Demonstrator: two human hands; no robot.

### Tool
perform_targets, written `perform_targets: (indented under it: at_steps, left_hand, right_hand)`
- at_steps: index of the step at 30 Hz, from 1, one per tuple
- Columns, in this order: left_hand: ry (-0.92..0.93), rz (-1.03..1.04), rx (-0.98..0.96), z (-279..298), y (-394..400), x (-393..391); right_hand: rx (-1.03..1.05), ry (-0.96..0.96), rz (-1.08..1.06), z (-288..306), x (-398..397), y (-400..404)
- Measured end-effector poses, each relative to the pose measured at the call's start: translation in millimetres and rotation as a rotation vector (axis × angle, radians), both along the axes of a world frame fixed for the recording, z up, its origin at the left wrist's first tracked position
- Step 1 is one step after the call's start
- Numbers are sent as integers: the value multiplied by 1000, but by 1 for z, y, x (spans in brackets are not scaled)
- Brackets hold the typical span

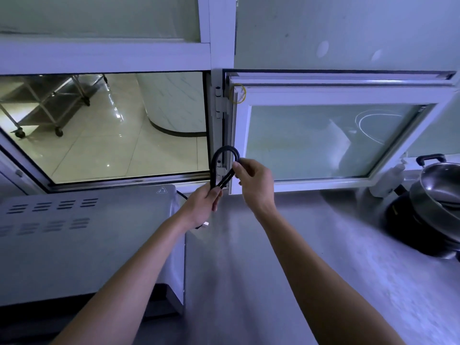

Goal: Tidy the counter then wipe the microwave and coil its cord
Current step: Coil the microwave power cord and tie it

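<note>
Microwave point(82, 240) stands at the left on the steel tabletop point(286, 257), its vented top plate facing the camera, and its black cord point(224, 165) runs from behind its right rear corner up into the hands. Just right of that corner, the left hand point(202, 207) has its grip closed round the gathered lower end of the cord, and something pale that may be the plug shows below the palm, though it is too small to be sure. Above this hand the cord stands in a narrow upright loop, in the air in front of the window frame. The right hand point(254, 183) pinches the loop's right side near the top between thumb and fingertips, so both grips are narrow and both are on the cord.

Judging by the tight, even bend, the cord is light and flexible yet springy; it will likely try to open out if either hold slackens. It seems best taken at the crossing point of the loops, where one closed hand can trap all the strands, while the other feeds fresh length. The rubbery sheath should not slip much.

Farther right, stacked steel pans point(433, 202) sit at the tabletop's edge, well apart from the hands.
</note>
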State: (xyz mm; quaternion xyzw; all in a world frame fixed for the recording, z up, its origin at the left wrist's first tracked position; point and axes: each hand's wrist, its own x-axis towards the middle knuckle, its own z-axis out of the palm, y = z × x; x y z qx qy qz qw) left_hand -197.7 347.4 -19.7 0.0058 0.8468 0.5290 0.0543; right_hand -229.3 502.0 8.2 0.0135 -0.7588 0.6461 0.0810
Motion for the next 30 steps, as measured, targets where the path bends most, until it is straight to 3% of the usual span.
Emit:
perform_targets:
  at_steps: [9,17,30]
  left_hand:
    - [103,54,158,54,-13,-41]
    - [58,63,261,63,-16,-76]
    - [81,47,219,67,-23,-95]
  right_hand:
    - [126,222,-78,56,-58,-4]
    - [290,385,-164,93,-108,-5]
    - [380,351,-189,111,-151,-17]
